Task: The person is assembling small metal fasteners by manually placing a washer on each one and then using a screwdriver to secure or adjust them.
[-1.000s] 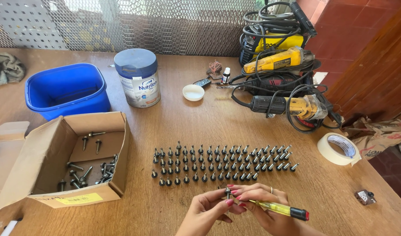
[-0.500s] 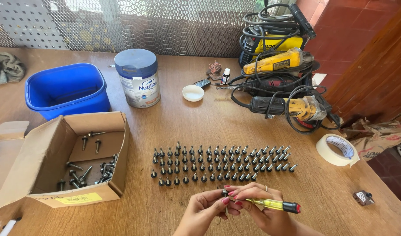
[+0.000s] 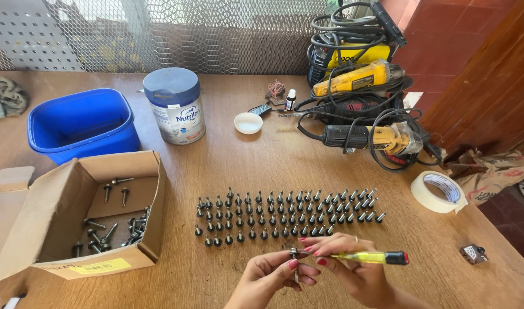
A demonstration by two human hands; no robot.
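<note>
The left hand pinches a screw between thumb and curled fingers, its washered head up and its shank hidden behind them. The right hand is closed round a yellow screwdriver with a black cap, which lies level across the fingertips; its tip meets the screw head. Both hands hover over the near edge of the wooden table, just below the rows of screws standing head-down.

At left, an open cardboard box holds loose screws and bears a yellow sticker on its front wall. Behind it sit a blue tub and a round tin with a grey-blue lid and pale label. At right lie a tape roll and a crumpled paper bag, cut off by the frame. The power tools at the back are tangled in black cables. Both wrists run out of view at the bottom.
</note>
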